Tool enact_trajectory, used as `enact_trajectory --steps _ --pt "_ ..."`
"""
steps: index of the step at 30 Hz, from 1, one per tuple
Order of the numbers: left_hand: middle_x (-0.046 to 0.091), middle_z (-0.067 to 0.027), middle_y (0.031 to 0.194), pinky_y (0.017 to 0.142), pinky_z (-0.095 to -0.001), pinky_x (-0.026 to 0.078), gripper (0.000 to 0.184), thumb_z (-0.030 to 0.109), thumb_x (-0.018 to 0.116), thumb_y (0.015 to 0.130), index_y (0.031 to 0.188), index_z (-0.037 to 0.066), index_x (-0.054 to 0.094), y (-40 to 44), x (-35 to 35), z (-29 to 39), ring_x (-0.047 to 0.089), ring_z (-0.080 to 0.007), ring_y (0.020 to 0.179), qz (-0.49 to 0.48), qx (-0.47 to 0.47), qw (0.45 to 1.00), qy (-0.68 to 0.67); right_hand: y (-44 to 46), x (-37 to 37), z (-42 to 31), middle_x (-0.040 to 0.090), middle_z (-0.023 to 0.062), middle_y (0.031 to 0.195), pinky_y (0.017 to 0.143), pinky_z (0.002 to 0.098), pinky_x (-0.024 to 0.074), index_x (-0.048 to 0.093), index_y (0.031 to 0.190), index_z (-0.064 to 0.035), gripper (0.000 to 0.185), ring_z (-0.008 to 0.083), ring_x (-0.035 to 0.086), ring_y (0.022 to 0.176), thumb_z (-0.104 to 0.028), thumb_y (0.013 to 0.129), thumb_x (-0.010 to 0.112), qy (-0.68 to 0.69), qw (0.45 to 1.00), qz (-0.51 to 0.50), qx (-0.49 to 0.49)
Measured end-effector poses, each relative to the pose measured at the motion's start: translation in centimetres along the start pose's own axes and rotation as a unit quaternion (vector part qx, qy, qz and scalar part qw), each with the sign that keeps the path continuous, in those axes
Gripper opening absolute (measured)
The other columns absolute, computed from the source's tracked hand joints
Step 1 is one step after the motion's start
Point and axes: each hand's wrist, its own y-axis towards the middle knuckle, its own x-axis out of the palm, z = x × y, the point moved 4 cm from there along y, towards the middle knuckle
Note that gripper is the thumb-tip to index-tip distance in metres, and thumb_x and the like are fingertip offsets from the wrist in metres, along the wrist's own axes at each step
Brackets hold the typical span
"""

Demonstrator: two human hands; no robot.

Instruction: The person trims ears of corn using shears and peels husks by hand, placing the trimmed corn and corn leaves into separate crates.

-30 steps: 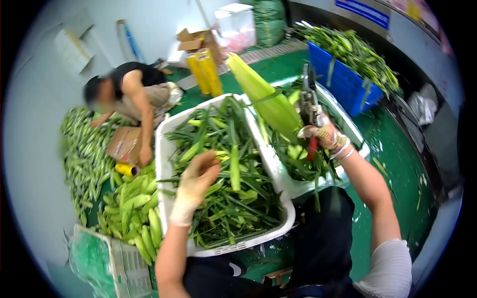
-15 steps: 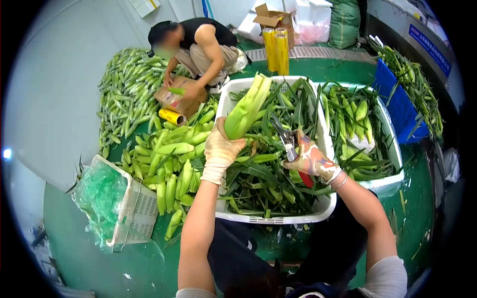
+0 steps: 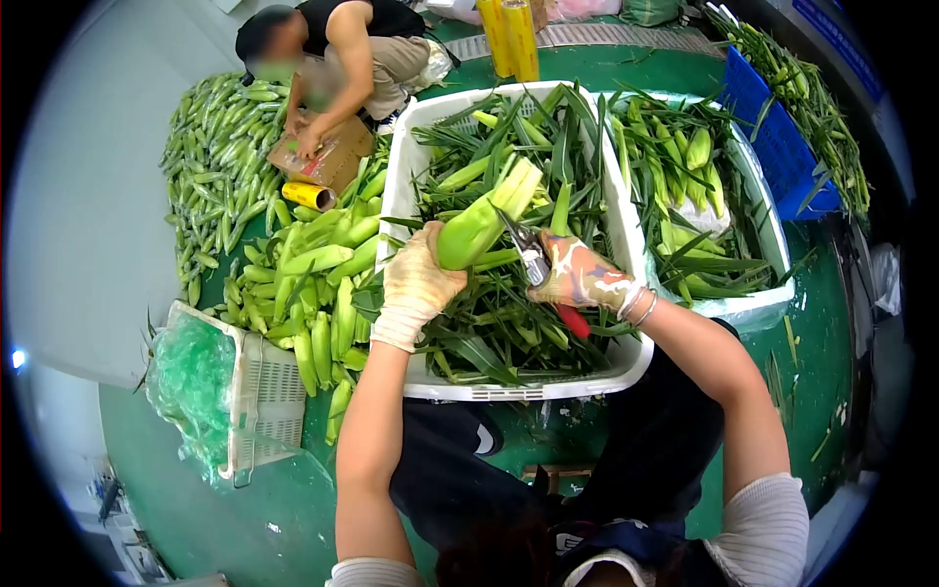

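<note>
A green-husked ear of corn [image 3: 479, 227] is gripped near its base by my gloved left hand [image 3: 421, 284], its cut-looking pale end pointing up and to the right. My right hand [image 3: 577, 274], in a patterned glove, is closed around pruning shears [image 3: 529, 256] with a red handle. The blades reach up-left beside the ear; whether they touch it I cannot tell. Both hands are above a large white crate [image 3: 523, 393] full of husk leaves and stalks. A green piece of husk [image 3: 560, 210] sticks up just behind my right hand.
Husked ears [image 3: 313, 293] lie heaped left of the crate, with wrapped ears [image 3: 215, 166] beyond. A co-worker [image 3: 342, 68] squats by a cardboard box [image 3: 323, 157]. A foam bin [image 3: 773, 284] and a blue crate [image 3: 782, 147] stand right; a basket with green plastic [image 3: 259, 391] stands left.
The shears have come closer to the ear, which now leans more to the right. The whole view has shifted, with the crate higher in the picture. The co-worker's hands have come together over the box.
</note>
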Motion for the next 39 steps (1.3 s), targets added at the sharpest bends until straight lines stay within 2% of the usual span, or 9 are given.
enact_trajectory --steps 5,8,11,17,20,24,29,34,39 --pt "0.058 -0.0095 0.093 0.089 -0.0366 0.042 0.061 0.017 0.076 0.057 0.113 0.012 0.053 1.8 -2.1 -0.6 0.056 -0.0255 0.09 0.083 0.034 0.975 0.203 -2.4 0.6 4.0 0.058 0.0078 0.071 0.06 0.0332 0.0459 0.057 0.082 -0.0023 0.038 0.0182 0.054 0.064 -0.034 0.068 0.073 0.136 0.957 -0.127 0.224" --pt "0.054 -0.0052 0.104 0.101 -0.0424 0.031 0.068 0.012 0.075 0.054 0.117 0.014 0.049 1.4 -1.8 1.1 0.05 -0.024 0.101 0.122 0.169 0.952 0.222 -1.9 -0.8 4.0 0.057 0.0051 0.07 0.054 0.0274 0.0499 0.049 0.094 -0.0022 0.036 0.0132 0.056 0.057 -0.028 0.079 0.069 0.366 0.909 -0.002 0.197" --pt "0.055 -0.0032 0.108 0.103 -0.0454 0.027 0.064 0.005 0.067 0.057 0.117 0.017 0.05 1.1 0.5 3.2 0.05 -0.0239 0.105 0.144 0.23 0.937 0.22 -1.5 -3.0 0.8 0.063 0.0148 0.082 0.065 0.0337 0.0548 0.05 0.102 0.0014 0.032 0.0229 0.065 0.075 -0.026 0.088 0.057 0.601 0.776 -0.003 0.19" --pt "0.054 0.0012 0.117 0.103 -0.0468 0.026 0.053 0.004 0.065 0.066 0.114 0.024 0.056 -0.5 2.0 4.4 0.045 -0.0227 0.116 0.223 0.269 0.913 0.212 -2.4 0.0 -0.4 0.06 0.0078 0.08 0.065 0.0369 0.055 0.054 0.094 -0.0008 0.026 0.0248 0.063 0.071 -0.015 0.079 0.07 0.622 0.729 -0.134 0.253" --pt "0.054 -0.002 0.116 0.095 -0.0423 0.037 0.053 0.0 0.065 0.07 0.117 0.023 0.057 0.0 2.7 5.0 0.046 -0.0249 0.111 0.24 0.222 0.941 0.087 -3.2 1.3 -1.9 0.055 -0.0004 0.076 0.056 0.0259 0.0485 0.054 0.095 -0.0072 0.028 0.0112 0.053 0.063 -0.014 0.076 0.073 0.538 0.808 -0.074 0.228" --pt "0.054 -0.0119 0.111 0.088 -0.0365 0.044 0.051 -0.011 0.055 0.068 0.115 0.009 0.056 0.5 2.1 5.8 0.052 -0.0292 0.102 0.224 0.19 0.955 -0.038 -3.1 0.2 -0.4 0.061 0.0103 0.084 0.065 0.0303 0.0478 0.048 0.107 -0.0009 0.042 0.0226 0.06 0.075 -0.012 0.073 0.07 0.136 0.981 0.131 0.047" --pt "0.059 -0.0088 0.099 0.066 -0.0214 0.044 0.037 -0.003 0.056 0.075 0.111 -0.002 0.051 2.5 0.2 1.4 0.056 -0.0144 0.081 0.211 -0.036 0.96 -0.18 -2.9 -0.8 0.0 0.059 0.0197 0.072 0.054 0.0418 0.0466 0.048 0.098 0.0011 0.032 0.036 0.059 0.063 -0.021 0.08 0.06 -0.039 0.981 0.18 -0.062" --pt "0.06 -0.0021 0.079 0.053 -0.0286 0.045 0.03 0.035 0.07 0.078 0.089 0.008 0.06 5.0 1.3 -4.5 0.056 -0.0158 0.065 0.091 -0.373 0.731 -0.564 -2.9 -1.6 -2.9 0.058 0.0163 0.08 0.064 0.041 0.0456 0.048 0.093 -0.0032 0.038 0.0355 0.058 0.072 -0.032 0.077 0.067 -0.155 0.972 0.148 -0.099" --pt "0.06 -0.0079 0.075 0.049 -0.0342 0.048 0.032 0.035 0.066 0.078 0.09 0.006 0.062 4.7 1.2 -7.5 0.057 -0.0218 0.059 0.224 -0.301 0.696 -0.612 -1.9 -1.4 -1.6 0.06 0.0156 0.076 0.062 0.0383 0.0506 0.048 0.099 -0.0009 0.036 0.0304 0.062 0.068 -0.021 0.077 0.067 0.024 0.978 0.209 -0.01"
